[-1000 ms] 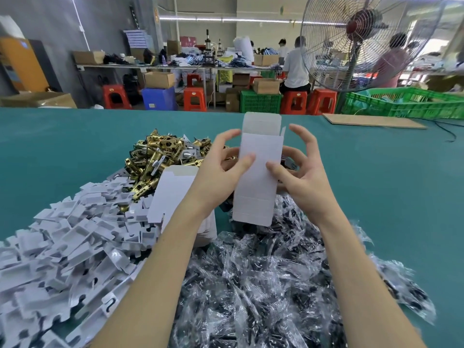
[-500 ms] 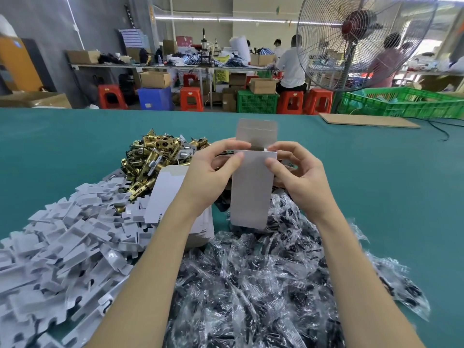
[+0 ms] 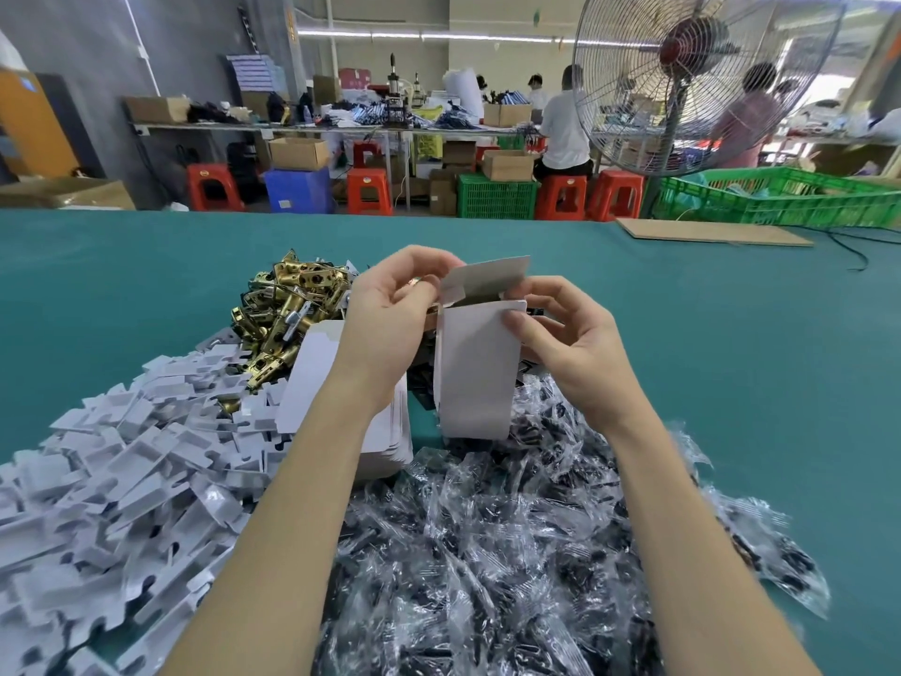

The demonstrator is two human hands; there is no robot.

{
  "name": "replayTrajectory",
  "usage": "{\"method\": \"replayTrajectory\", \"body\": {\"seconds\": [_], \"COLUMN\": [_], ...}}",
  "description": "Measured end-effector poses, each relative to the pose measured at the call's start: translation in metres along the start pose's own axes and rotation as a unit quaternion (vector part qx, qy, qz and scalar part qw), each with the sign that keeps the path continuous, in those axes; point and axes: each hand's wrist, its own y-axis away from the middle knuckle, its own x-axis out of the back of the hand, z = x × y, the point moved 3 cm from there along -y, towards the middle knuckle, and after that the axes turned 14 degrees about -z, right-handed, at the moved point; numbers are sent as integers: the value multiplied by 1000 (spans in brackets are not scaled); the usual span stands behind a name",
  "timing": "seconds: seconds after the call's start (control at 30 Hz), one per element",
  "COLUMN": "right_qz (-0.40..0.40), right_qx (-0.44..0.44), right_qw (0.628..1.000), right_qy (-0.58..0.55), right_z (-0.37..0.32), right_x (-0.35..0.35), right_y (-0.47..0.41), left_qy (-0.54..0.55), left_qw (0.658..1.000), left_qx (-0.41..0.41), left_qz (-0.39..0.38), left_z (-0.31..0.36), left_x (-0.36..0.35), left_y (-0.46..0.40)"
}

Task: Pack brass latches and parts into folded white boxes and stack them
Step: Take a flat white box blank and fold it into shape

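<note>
We hold the white box [image 3: 475, 378] upright above the table [image 3: 731, 358], long axis vertical; left hand [image 3: 390, 314] fingers pinch its top side flap, right hand [image 3: 570, 348] fingers clamp the right edge. Brass latches [image 3: 287, 314] lie nearer the left hand.

I have a single view here, from the camera worn on the person's head. It looks forward and down across the green table [image 3: 731, 358], wide-angle, so the table's far edge bows and the standing fan [image 3: 692, 75] leans at the upper right. Both forearms run up from the bottom edge, very near the lens, to the left hand [image 3: 390, 314] and right hand [image 3: 570, 344] mid-frame. Beyond the table I see a workshop with other workbenches.
</note>
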Motion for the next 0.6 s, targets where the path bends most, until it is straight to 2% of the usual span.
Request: {"method": "replayTrajectory", "body": {"seconds": [0.17,0.37,0.5,0.6], "right_qz": [-17,-28,-16,-22], "right_qx": [-2,-9,-11,-16], "right_qw": [1000,999,1000,999], "right_qy": [-7,-17,-18,-21], "right_z": [-4,-4,-5,-5], "right_x": [-2,-4,-3,-4], "right_y": [0,1,2,2], "left_qy": [-13,7,-16,-37], "left_qw": [996,997,994,994], "left_qx": [-2,10,9,10], "left_qz": [-87,-70,-110,-99], "left_z": [4,4,7,8], "left_x": [1,-2,-2,0], "left_y": [3,6,7,6]}}
